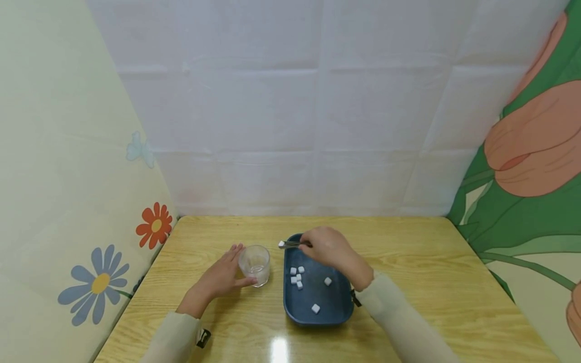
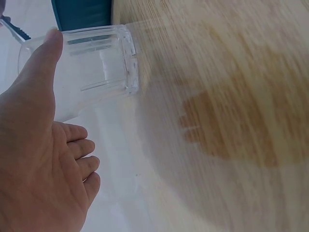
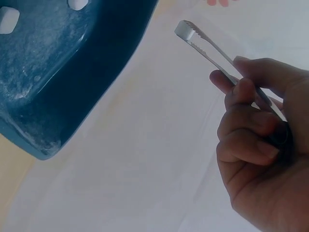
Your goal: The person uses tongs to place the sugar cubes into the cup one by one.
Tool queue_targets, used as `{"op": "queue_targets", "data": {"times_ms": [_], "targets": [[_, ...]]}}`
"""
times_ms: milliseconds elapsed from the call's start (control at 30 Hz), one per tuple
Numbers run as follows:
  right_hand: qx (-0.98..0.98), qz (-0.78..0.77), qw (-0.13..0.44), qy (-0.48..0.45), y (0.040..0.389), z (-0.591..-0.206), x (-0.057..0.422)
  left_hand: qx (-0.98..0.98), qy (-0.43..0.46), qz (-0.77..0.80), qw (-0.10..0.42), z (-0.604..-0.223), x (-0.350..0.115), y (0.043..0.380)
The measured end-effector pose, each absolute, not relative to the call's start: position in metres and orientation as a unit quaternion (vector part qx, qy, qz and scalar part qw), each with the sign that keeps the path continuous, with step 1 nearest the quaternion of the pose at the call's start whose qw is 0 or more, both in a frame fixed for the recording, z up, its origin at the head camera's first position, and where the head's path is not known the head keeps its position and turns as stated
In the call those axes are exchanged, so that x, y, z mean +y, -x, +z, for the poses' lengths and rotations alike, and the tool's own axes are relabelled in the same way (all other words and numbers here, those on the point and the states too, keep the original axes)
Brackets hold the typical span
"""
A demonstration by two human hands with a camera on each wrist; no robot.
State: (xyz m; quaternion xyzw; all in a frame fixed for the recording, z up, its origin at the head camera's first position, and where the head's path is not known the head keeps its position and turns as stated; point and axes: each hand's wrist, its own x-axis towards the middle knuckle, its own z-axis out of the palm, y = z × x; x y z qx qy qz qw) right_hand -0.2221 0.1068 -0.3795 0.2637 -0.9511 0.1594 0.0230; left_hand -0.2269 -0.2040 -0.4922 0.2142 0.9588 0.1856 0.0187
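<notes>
My left hand [image 1: 222,276] steadies a clear glass [image 1: 254,265] on the table, thumb across its near side and fingers at its left. The left wrist view shows the thumb against the wall of the glass [image 2: 96,63]. In my right hand [image 1: 328,246] are small metal tongs [image 3: 212,59], pinched between thumb and fingers above the tray's far end. A white sugar cube [image 3: 184,30] sits between the toothed tips of the tongs, off the table between glass and tray. Several more sugar cubes [image 1: 293,280] lie in the dark blue tray [image 1: 317,322].
The tray stands right of the glass on a wood-grain table [image 1: 422,292]. White powder marks the tray floor in the right wrist view. A white sheet [image 1: 272,111] hangs behind the table, with flower-printed walls on both sides.
</notes>
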Motion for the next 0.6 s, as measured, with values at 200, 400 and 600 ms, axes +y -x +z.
{"op": "queue_targets", "data": {"times_ms": [200,400,600], "targets": [[-0.950,0.155,0.020,-0.269,0.223,-0.380,0.098,0.959,-0.213,0.188,0.021,-0.492,-0.204,0.227],[-0.947,0.147,0.023,-0.285,0.221,-0.379,0.090,0.959,-0.212,0.188,0.023,-0.492,-0.204,0.226],[-0.942,0.153,0.018,-0.300,0.220,-0.381,0.083,0.960,-0.207,0.186,0.028,-0.491,-0.205,0.226]]}}
